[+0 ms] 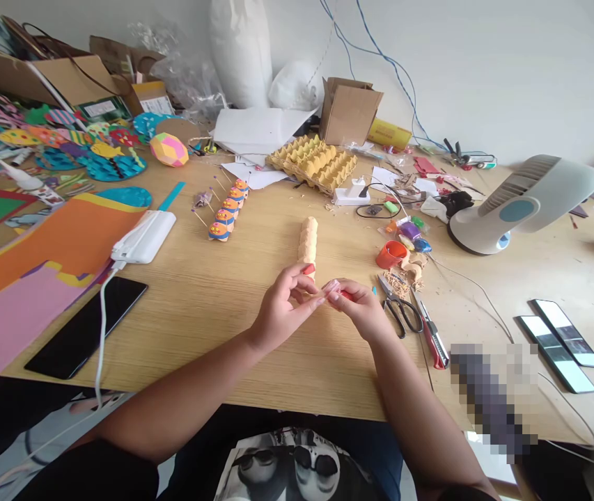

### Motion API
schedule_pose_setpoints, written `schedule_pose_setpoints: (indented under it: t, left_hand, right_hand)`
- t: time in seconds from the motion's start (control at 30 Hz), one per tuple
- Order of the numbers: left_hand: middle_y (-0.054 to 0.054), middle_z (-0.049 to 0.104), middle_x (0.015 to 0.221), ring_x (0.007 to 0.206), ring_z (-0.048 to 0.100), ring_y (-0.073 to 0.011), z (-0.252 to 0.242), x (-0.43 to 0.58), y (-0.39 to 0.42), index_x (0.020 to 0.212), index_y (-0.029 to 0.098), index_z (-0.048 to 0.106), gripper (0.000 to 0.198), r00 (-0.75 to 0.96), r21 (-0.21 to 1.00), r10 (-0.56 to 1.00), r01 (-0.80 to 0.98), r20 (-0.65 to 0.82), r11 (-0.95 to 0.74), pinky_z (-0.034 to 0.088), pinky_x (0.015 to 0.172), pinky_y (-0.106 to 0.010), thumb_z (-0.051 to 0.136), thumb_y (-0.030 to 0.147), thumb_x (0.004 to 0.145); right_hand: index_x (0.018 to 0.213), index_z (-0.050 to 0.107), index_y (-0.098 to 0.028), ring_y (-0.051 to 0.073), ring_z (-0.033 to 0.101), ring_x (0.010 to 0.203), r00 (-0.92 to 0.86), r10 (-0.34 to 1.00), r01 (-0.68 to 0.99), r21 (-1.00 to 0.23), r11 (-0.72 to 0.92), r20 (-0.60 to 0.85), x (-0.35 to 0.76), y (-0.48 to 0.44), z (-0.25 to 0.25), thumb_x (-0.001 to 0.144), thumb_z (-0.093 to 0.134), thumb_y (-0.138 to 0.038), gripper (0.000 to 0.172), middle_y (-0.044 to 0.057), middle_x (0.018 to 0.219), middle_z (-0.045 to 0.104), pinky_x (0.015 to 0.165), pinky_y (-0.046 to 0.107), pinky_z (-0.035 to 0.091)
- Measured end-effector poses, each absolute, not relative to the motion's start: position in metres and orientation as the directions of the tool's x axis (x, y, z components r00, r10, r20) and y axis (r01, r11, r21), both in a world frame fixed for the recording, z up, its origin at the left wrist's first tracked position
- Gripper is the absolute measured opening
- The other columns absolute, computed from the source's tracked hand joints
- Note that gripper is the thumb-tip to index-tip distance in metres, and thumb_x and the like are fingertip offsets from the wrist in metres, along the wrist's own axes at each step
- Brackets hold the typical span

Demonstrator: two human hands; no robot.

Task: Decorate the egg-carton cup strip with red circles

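Observation:
My left hand (283, 306) and my right hand (360, 308) meet over the wooden table (213, 299), fingertips pinched together on a small red piece (309, 269), apparently modelling clay. Just beyond the fingers lies a tan egg-carton strip (308, 240), end toward me. A painted orange and blue egg-carton caterpillar (228, 211) lies further left. Black-handled scissors (401, 306) and a red utility knife (432, 334) rest right of my right hand.
A black phone (88, 325) and a white power bank (145, 236) with its cable lie at left beside coloured paper sheets (40, 271). An egg tray (313, 161), a cardboard box (347, 110), a desk fan (529, 202), an orange cup (391, 254) and clay bits crowd the back and right.

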State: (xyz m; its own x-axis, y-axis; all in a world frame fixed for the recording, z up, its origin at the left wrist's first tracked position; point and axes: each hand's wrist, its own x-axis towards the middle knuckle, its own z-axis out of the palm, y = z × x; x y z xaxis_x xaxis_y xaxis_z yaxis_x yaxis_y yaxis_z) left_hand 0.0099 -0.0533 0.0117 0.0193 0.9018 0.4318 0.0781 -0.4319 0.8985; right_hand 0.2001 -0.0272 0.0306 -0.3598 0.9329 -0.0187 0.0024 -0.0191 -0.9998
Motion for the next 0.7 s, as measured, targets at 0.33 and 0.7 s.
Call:
schedule_pose_setpoints:
  t: [0.33, 0.7]
  left_hand:
    - [0.001, 0.071, 0.086, 0.083, 0.072, -0.0142, 0.009, 0.011, -0.053, 0.135, 0.023, 0.048, 0.053, 0.099, 0.953, 0.948, 0.001, 0.301, -0.303, 0.059, 0.080, -0.028, 0.074, 0.023, 0.090]
    - [-0.007, 0.072, 0.100, 0.088, 0.067, -0.0155, 0.013, 0.004, -0.043, 0.124, 0.018, 0.061, 0.038, 0.024, 0.988, 0.989, -0.068, 0.144, -0.142, 0.053, 0.076, -0.027, 0.068, 0.041, 0.094]
  right_hand:
    - [0.087, 0.071, -0.020, 0.017, 0.060, 0.075, -0.369, 0.927, 0.171, -0.976, 0.137, 0.066, 0.196, -0.034, 0.026, 0.093, 0.067, -0.054, 0.035, 0.004, 0.081, 0.069, 0.071, 0.031, 0.049]
    - [0.080, 0.074, -0.020, 0.028, 0.064, 0.098, -0.158, 0.987, 0.918, -0.363, 0.158, 0.032, 0.222, -0.014, 0.026, 0.099, 0.054, -0.026, 0.029, 0.013, 0.098, 0.071, 0.088, 0.040, 0.048]
